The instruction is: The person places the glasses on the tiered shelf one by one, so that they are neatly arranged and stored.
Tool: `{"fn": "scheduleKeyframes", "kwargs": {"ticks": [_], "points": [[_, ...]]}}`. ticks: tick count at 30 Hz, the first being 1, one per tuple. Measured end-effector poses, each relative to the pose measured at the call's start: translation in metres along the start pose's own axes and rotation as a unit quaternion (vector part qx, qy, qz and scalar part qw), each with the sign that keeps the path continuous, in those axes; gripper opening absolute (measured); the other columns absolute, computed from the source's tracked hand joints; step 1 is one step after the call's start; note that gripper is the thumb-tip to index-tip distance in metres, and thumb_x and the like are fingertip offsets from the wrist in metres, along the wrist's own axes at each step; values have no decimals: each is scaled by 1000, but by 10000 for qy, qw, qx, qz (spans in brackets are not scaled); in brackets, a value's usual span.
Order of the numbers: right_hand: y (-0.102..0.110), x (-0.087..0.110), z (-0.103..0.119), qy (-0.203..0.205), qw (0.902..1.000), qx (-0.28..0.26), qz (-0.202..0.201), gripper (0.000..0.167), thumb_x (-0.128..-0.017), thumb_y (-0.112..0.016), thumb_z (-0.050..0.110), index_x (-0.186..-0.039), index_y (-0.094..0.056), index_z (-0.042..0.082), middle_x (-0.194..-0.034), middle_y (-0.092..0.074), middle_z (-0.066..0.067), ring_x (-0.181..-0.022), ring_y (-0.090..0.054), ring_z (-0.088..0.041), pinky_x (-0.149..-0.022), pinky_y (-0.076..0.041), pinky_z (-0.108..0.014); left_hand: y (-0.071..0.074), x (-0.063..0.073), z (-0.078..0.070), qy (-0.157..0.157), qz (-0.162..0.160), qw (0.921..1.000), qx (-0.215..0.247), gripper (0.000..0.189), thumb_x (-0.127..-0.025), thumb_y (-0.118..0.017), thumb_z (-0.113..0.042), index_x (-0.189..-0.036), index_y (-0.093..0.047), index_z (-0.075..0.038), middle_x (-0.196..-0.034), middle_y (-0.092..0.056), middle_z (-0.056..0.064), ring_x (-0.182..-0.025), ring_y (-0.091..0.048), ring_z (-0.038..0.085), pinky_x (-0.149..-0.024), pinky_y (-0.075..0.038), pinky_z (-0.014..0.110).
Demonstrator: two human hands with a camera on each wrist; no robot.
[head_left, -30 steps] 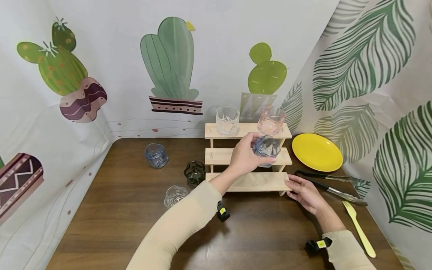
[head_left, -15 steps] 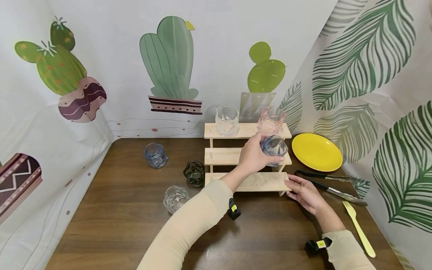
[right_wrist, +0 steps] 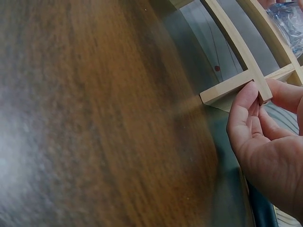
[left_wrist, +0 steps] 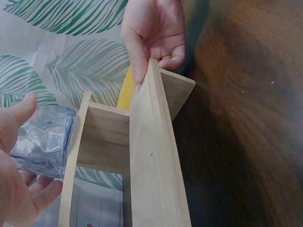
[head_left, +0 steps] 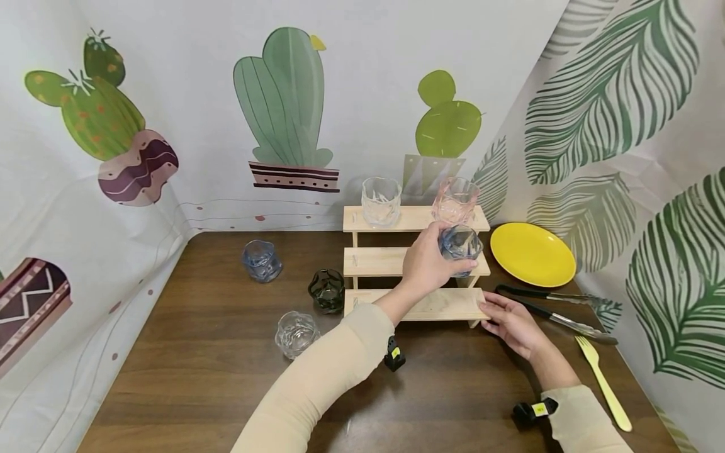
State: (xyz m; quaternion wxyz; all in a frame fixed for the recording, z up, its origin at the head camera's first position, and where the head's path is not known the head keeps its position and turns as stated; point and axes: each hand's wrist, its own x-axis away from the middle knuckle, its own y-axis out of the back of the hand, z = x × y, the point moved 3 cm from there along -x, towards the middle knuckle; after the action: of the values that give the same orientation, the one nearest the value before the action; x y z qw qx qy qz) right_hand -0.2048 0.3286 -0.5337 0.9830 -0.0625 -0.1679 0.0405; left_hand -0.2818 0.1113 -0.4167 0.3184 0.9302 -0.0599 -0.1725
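My left hand (head_left: 425, 259) grips a blue faceted glass (head_left: 460, 244) by its side, thumb in front. The glass is upright at the right end of the middle tier of a three-step wooden stand (head_left: 374, 261). In the left wrist view the base of the blue glass (left_wrist: 47, 137) is right at the edge of that tier's board. My right hand (head_left: 512, 324) pinches the right end of the lowest tier; in the right wrist view the thumb and fingers (right_wrist: 246, 101) close on the board's corner. On the top tier stand a clear glass (head_left: 381, 204) and a pink glass (head_left: 455, 202).
Left of the stand are a second blue glass (head_left: 262, 261), a dark smoky glass (head_left: 327, 291) and a clear glass (head_left: 296, 335). To the right lie a yellow plate (head_left: 532, 253), black-handled tongs (head_left: 566, 324) and a pale yellow fork (head_left: 603, 384). Patterned cloth hangs behind.
My left hand has carried the blue glass a little to the right along the middle tier, then stayed nearly still. The right hand keeps its hold on the lowest tier.
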Motion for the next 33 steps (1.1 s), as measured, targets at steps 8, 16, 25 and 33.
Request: {"fn": "scheduleKeyframes", "kwargs": {"ticks": [8,16,25,33], "points": [[-1,1,1,24,10000,-21,8,59,-105,-63,13,-151,-33,-7,-111,-68,2,-91,-65,-11,-79,-57,-25,5,7,7,-153,61,9994,297,90,-76,-90,-55,-148,-48,-23,-131,-63,-6,-114,-62,10,-90,-51,29],[-1,1,2,29,9999,-78,58,54,-105,-63,12,-150,-37,-5,-110,-69,4,-92,-65,-11,-79,-57,-25,35,19,12,-328,197,9986,376,81,-78,-91,-50,-143,-52,-19,-125,-64,0,-113,-63,18,-90,-51,31],[-1,0,2,77,9998,-171,81,47,-106,-61,10,-147,-42,-3,-109,-68,1,-90,-65,-12,-78,-57,-25,87,36,21,-478,196,9968,613,59,-81,-89,-49,-126,-61,-22,-118,-67,-8,-110,-64,13,-92,-52,35],[-1,1,1,65,9999,-118,77,47,-105,-64,12,-146,-43,0,-109,-70,3,-91,-66,-12,-78,-57,-25,126,63,52,-1206,529,9855,1074,61,-83,-89,-42,-134,-60,-25,-124,-69,-4,-113,-63,12,-89,-57,41]]}}
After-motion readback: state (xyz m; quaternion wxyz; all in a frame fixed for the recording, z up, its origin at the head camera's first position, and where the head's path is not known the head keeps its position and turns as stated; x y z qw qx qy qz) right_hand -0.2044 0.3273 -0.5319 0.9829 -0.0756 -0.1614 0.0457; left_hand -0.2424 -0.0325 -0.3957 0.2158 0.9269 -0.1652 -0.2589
